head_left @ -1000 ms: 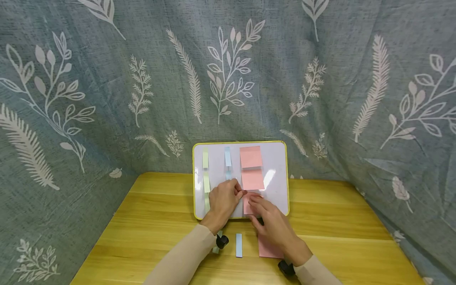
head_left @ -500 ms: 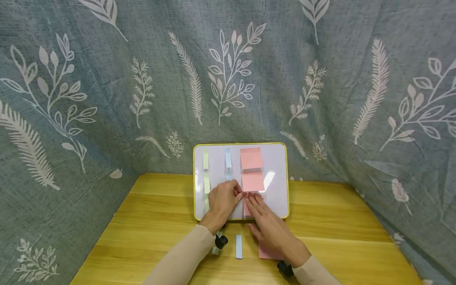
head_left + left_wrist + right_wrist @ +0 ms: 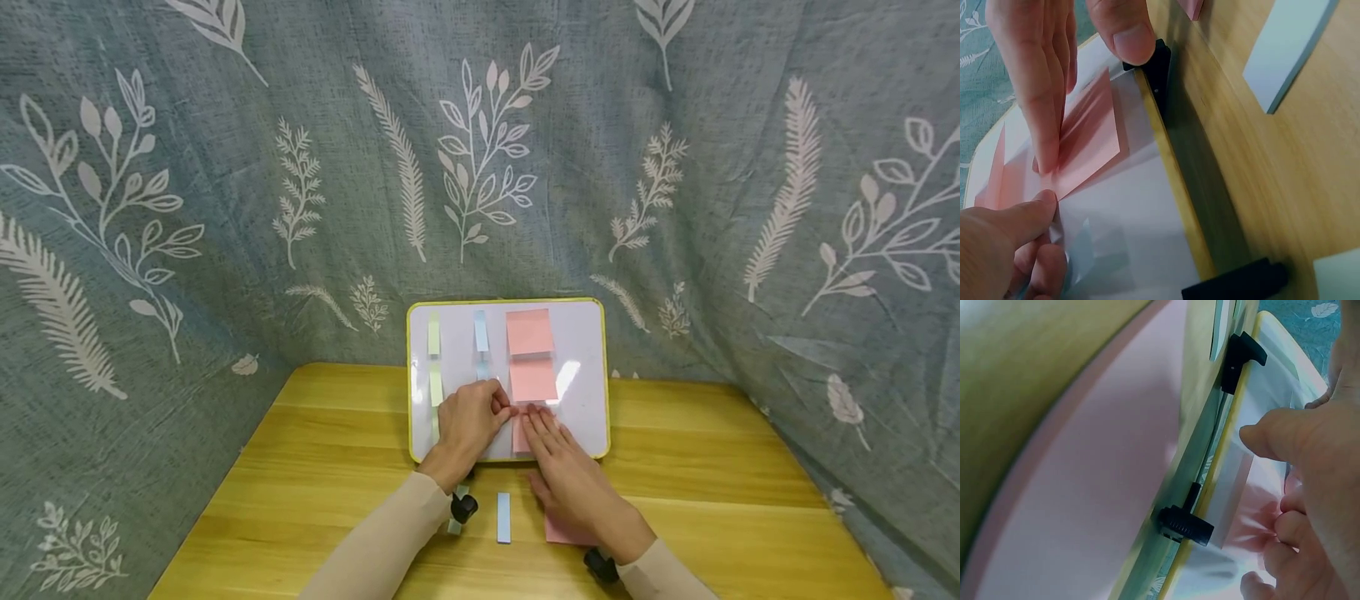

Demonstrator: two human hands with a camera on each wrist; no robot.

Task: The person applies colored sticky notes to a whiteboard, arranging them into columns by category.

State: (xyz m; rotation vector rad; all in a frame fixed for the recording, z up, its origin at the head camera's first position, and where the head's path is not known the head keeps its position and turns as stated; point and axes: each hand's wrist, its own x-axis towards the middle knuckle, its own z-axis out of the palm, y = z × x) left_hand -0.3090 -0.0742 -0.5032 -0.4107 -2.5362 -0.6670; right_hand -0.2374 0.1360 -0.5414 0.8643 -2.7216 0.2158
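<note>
A small whiteboard [image 3: 585, 425] with a yellow frame leans back on the table. Low on it is a pink sticky note [image 3: 521, 439], partly covered by my hands. My left hand [image 3: 467, 423] pinches the note's upper left corner between thumb and curled fingers. Straight fingers of my right hand [image 3: 572, 482] press along the note's top edge, its thumb held apart. In the left wrist view, the lower part of this pink note [image 3: 1094, 140] stands off the board. Above it hang a middle pink note [image 3: 533, 381] and a top pink note [image 3: 529, 332].
Green strips [image 3: 434, 333] and blue strips [image 3: 481, 332] hang in columns on the board's left. On the table lie a blue strip pad [image 3: 504, 518], a pink note pad [image 3: 564, 532] and a partly hidden green pad [image 3: 454, 527]. Black feet [image 3: 1186, 526] support the board.
My right fingers have straightened and come together, moving left and up onto the note's top edge. My left hand has stayed at the corner.
</note>
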